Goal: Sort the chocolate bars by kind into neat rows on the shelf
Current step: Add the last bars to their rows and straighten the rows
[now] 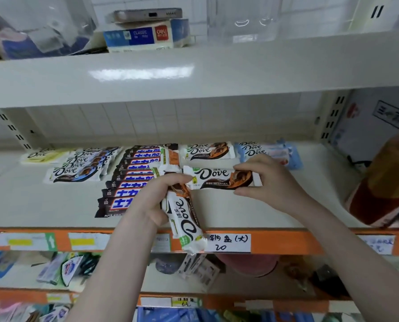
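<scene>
Orange-white Dove bar (219, 180) pinched between right hand (263, 180) fingers (242, 169).

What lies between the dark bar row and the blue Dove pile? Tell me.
In the head view: orange Dove bars, stacked at the back.

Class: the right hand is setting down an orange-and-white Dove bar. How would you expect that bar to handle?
The Dove bar probably stays stiff: it spans straight from the right hand without sagging. Its glossy wrapper looks slippery. Flat and thin, it should slide rather than roll on the shelf.
</scene>
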`<state>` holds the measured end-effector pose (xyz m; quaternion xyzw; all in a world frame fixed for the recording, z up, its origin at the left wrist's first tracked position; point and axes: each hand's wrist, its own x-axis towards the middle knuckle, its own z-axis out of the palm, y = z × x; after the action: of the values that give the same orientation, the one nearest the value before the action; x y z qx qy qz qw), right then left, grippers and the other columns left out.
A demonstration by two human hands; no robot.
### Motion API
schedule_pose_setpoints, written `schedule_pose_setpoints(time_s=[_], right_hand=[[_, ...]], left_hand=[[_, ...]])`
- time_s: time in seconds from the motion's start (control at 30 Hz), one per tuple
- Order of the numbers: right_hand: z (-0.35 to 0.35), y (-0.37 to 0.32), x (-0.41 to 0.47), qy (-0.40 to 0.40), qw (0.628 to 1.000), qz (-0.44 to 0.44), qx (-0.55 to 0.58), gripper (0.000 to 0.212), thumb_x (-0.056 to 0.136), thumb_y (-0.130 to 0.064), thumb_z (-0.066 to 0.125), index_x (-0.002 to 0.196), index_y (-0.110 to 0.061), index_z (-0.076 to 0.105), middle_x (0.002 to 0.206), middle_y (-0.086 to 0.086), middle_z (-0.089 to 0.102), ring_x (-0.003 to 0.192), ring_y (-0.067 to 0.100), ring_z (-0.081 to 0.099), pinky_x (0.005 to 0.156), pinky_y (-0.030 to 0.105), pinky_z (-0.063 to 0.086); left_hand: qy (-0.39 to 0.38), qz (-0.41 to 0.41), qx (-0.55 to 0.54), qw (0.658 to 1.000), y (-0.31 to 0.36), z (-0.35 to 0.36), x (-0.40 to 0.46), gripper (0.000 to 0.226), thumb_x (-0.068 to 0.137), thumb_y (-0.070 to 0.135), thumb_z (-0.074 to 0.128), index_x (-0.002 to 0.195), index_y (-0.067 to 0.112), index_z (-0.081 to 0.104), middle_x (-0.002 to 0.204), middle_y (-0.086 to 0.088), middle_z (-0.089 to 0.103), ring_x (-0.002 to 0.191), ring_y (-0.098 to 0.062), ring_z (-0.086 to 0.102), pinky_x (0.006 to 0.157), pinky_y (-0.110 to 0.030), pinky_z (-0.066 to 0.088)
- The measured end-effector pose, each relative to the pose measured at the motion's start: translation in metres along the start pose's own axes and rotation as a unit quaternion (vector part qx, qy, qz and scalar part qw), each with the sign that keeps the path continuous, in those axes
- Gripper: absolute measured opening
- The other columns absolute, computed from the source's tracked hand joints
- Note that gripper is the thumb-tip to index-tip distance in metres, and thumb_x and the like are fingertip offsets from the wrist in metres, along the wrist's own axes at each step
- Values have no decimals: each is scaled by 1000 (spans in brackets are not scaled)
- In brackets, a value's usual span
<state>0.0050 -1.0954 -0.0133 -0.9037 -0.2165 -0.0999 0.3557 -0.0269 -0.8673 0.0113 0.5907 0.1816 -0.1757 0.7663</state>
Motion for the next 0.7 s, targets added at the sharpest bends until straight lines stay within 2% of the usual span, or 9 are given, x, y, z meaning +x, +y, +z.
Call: schedule_pose_setpoints(time_s=[0.07,0.17,0.27,0.37,0.5,0.57,0.7], right_hand=[[3,4,3,-2,996,-57,-65,46,66,-35,78,108,-19,66,92,-10,50,90,9,46,76,21,33],[9,6,8,8,983,-126,-134,41,66,-42,75,98,-16,66,87,-11,49,88,11,44,73,22,31],[10,4,17,25,978,-136,-153,37,67,-36,76,96,-14,64,87,-5,59,86,16,50,74,28,35],[11,7,33,20,972,-146,-185,38,68,-40,71,93,-12,66,84,-1,66,82,20,56,75,33,43],[14,14,54,0,965,-144,-219,36,68,-32,76,94,-9,68,84,5,68,81,26,58,74,39,47],[17,19,64,3,965,-135,-227,36,68,-29,77,95,-7,68,84,9,68,80,29,58,73,40,47],[25,19,78,10,966,-130,-222,37,63,-21,80,94,-3,69,82,15,68,76,33,61,70,40,49]], left_hand=[[6,1,-9,1000,0,-1,1,6,79,10,62,75,10,58,53,-5,60,44,-16,57,54,-25,47],[10,8,-16,1000,3,-4,1,10,80,9,61,71,9,57,50,-6,59,42,-15,56,52,-23,48],[5,15,-57,998,7,-9,4,15,82,8,59,67,9,56,50,-4,59,40,-14,55,46,-19,49],[-10,22,-107,994,9,-20,9,18,85,12,56,67,10,56,54,-1,60,42,-12,55,46,-16,47],[8,16,-171,985,10,-33,13,16,84,15,61,69,11,58,61,-1,58,46,-10,56,50,-18,49],[-4,16,-188,982,10,-38,16,15,83,16,61,69,12,57,63,0,56,51,-10,56,54,-20,48],[-25,15,-189,981,12,-45,21,17,84,18,59,69,13,54,71,-1,52,53,-13,53,53,-19,48]])
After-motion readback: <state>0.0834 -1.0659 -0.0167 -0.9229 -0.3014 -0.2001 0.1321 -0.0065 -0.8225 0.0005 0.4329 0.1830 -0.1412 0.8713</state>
